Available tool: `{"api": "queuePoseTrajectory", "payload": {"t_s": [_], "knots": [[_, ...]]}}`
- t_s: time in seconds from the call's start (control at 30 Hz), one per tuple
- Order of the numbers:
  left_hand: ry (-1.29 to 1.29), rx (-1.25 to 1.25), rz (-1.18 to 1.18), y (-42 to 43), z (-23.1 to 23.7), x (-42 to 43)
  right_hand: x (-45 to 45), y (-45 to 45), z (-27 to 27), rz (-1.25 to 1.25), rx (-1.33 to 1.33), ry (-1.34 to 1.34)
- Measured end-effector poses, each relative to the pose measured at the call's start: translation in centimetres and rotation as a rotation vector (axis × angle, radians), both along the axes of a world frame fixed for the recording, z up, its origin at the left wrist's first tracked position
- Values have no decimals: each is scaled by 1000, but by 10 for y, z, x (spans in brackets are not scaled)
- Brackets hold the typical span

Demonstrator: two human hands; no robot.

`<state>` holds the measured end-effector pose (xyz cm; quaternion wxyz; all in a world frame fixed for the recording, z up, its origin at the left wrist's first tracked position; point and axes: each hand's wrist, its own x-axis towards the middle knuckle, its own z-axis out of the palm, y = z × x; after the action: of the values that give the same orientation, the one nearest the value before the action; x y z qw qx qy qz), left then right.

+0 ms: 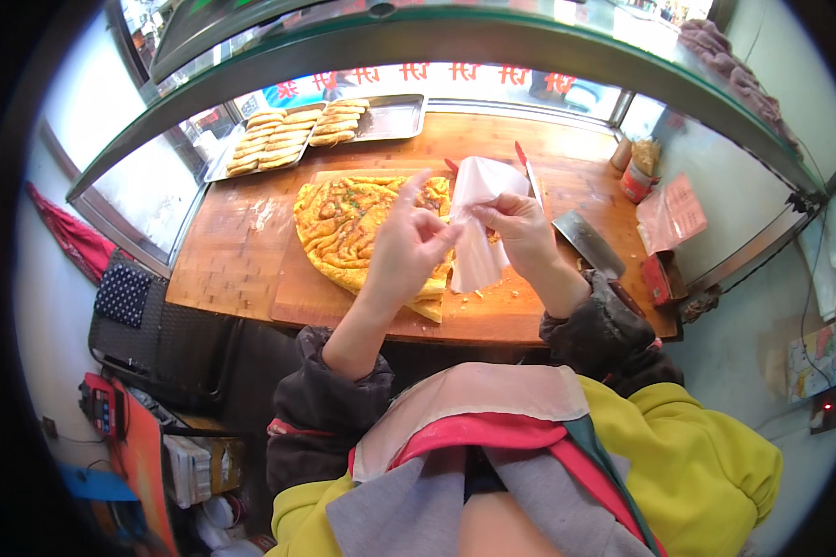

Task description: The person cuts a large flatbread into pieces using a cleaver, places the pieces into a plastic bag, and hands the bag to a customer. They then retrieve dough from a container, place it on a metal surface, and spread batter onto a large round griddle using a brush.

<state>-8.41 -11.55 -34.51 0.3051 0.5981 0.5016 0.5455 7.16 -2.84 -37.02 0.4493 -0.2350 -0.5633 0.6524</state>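
Note:
A thin white plastic bag point(484, 184) hangs in front of me over the cutting board. My right hand point(522, 226) pinches it between thumb and fingers. My left hand point(411, 244) is at the bag's left edge, index finger raised and thumb near the plastic; whether it grips the bag I cannot tell. Beneath and left of my left hand lies a large round, browned flatbread point(338, 219) with a folded, sauced top and a straight cut right side. Crumbs lie on the board point(515, 306). Behind the bag rests a red-handled utensil point(522, 157), partly hidden.
A cleaver point(588, 240) lies right of my right hand. Farther right stand a can of sticks point(640, 177), a pink bag stack point(675, 212) and a red box point(663, 278). Metal trays point(407, 118) with long flatbreads point(275, 139) sit back left. A glass shelf point(459, 35) spans overhead.

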Motion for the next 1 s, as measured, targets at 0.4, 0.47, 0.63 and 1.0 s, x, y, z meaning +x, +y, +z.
{"api": "queuePoseTrajectory", "payload": {"t_s": [0.4, 0.47, 0.63, 1.0], "knots": [[-29, 80, 12, -12, -6, 7, -27, -16, 5, 140, 11, -125], [-62, 109, -3, -11, -8, 7, -26, -15, 6, 133, 35, -122], [-466, 27, -114, -7, -18, 3, -15, -8, 9, 171, 44, -330], [-1080, -56, -304, -16, -8, 1, 13, 14, -12, 139, 160, -325]]}}
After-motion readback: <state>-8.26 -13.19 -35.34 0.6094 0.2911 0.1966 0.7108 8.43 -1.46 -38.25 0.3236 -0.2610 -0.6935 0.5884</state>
